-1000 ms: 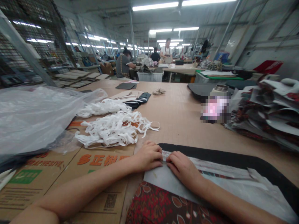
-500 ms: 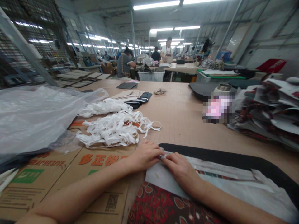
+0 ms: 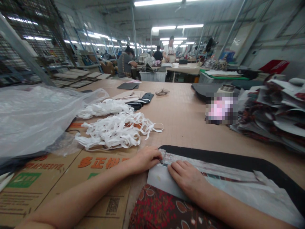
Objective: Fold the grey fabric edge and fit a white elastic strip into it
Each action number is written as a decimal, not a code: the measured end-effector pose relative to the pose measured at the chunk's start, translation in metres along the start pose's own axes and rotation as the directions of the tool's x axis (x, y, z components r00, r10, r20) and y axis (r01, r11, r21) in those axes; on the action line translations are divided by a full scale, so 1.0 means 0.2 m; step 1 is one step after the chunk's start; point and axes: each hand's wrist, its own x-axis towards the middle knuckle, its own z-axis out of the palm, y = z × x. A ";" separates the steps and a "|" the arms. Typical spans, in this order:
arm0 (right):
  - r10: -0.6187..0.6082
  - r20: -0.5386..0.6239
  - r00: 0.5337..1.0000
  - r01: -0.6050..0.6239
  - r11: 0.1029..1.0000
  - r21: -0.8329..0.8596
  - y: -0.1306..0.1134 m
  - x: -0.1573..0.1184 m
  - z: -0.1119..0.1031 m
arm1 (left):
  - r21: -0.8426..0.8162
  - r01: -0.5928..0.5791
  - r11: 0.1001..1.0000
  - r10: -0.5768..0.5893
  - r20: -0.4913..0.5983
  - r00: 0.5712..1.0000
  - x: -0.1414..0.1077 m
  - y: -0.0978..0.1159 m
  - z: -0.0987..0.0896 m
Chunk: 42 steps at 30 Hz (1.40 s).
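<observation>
A dark red floral fabric (image 3: pixel 162 206) with a pale grey backing lies in front of me, folded over along its far side. Partly under it is a black sheet (image 3: pixel 214 156) with rounded corners. At the fabric's far left corner, my left hand (image 3: pixel 148 159) is closed, pinching the folded edge between thumb and fingers. My right hand (image 3: pixel 187 176) rests palm down on the pale backing, its fingers stretched out and lying flat. A small gap separates the two hands.
White tape (image 3: pixel 114 130) lies in a tangled heap on a printed cardboard sheet (image 3: pixel 92 190) at left, beside clear plastic sheeting (image 3: pixel 35 117). Stacked fabric pieces (image 3: pixel 274 111) stand at right, near a bottle (image 3: pixel 226 89). Several people work farther back.
My hands have moved apart. The left hand shifted slightly left and stays on the corner; the right hand drew back toward me and flattened on the backing.
</observation>
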 end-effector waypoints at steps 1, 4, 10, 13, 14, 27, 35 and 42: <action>0.006 0.015 1.000 -0.006 1.000 -0.001 0.01 -0.05 -0.02 | -0.004 0.002 1.000 -0.002 0.001 1.000 0.00 0.00 0.00; 0.066 0.040 0.997 -0.065 0.998 -0.022 0.07 -0.20 -0.07 | -0.017 0.005 1.000 -0.005 0.005 1.000 0.00 0.01 -0.01; 0.209 0.182 0.961 -0.229 0.969 0.096 0.10 -0.16 -0.12 | -0.005 -0.012 1.000 0.012 0.007 1.000 0.01 0.01 -0.04; 0.204 0.158 0.966 -0.237 0.944 0.228 0.04 0.03 -0.08 | 0.035 -0.050 0.998 0.050 0.018 0.999 0.01 0.01 -0.04; 0.204 0.139 0.969 -0.235 0.937 0.258 0.02 0.08 -0.06 | 0.063 -0.073 0.995 0.072 0.019 0.997 0.00 0.00 -0.03; 0.078 0.021 0.997 -0.081 0.949 0.305 0.05 0.10 0.07 | -0.056 -0.042 0.998 0.035 -0.126 0.991 -0.04 -0.07 0.02; 0.382 0.166 0.909 -0.414 0.779 0.472 0.04 0.17 0.05 | -0.046 0.143 0.989 -0.147 -0.121 0.982 -0.06 -0.02 -0.01; 0.019 0.066 0.998 -0.028 0.989 0.147 -0.01 0.11 0.05 | 0.018 0.249 0.968 -0.248 -0.052 0.967 -0.07 0.01 0.01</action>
